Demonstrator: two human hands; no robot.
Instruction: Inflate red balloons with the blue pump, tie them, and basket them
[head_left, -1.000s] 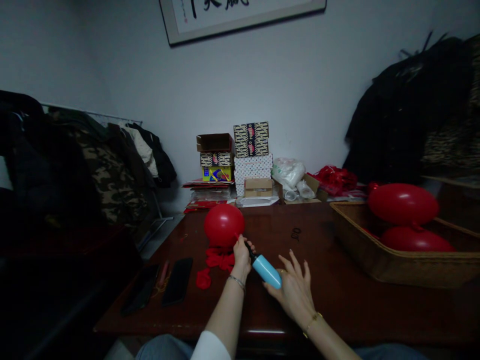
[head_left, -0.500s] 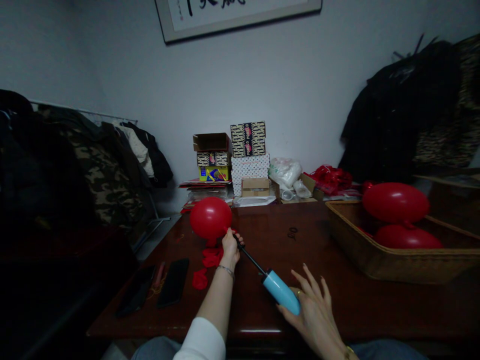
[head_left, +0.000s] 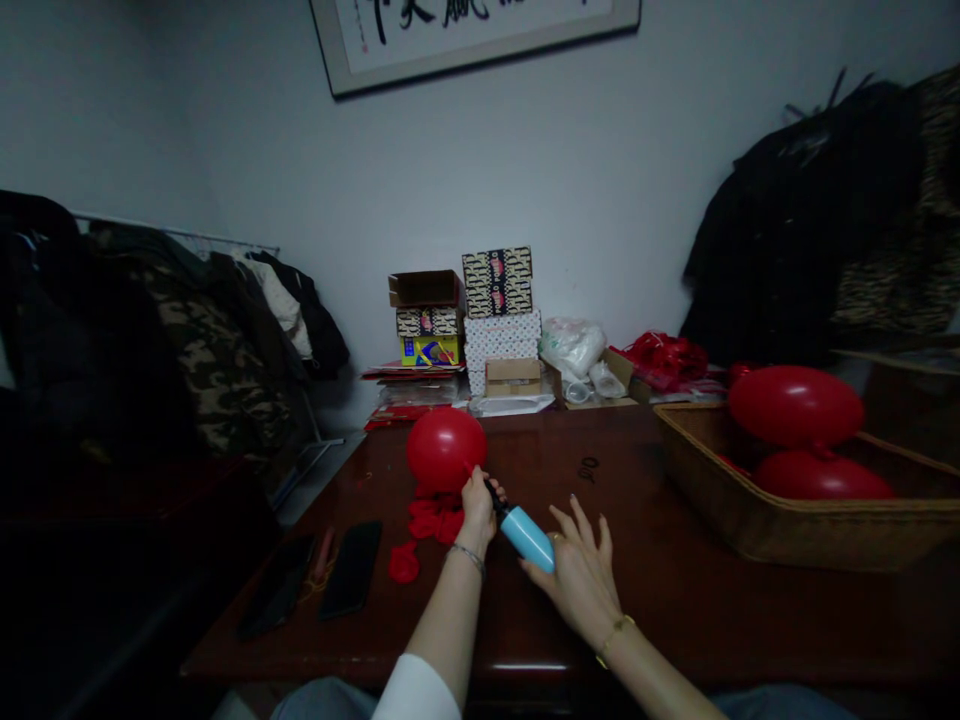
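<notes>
My left hand [head_left: 480, 508] is closed around the neck of a round, inflated red balloon [head_left: 447, 448] and the black front end of a balloon pump. The pump's light blue barrel [head_left: 526, 538] slants down to the right, its black rod almost wholly out of sight. At the barrel's rear end, my right hand [head_left: 583, 572] has it between thumb and palm, with the other fingers spread. Several flat red balloons [head_left: 435, 522] lie on the table beneath the inflated one. One more limp balloon [head_left: 403, 563] lies nearer to me. The fingers hide the joint between neck and nozzle.
On the right stands a wicker basket [head_left: 787, 535] with inflated red balloons [head_left: 796, 405]. Black scissors [head_left: 589, 470] lie mid-table [head_left: 675, 620]. Two dark phones [head_left: 351, 570] lie at the left. Stacked boxes [head_left: 501, 350] and plastic bags [head_left: 576, 348] line the wall.
My right hand has pushed the blue barrel up and left toward my left hand, so the black rod has slid in. The balloon and left hand have shifted slightly right in view.
</notes>
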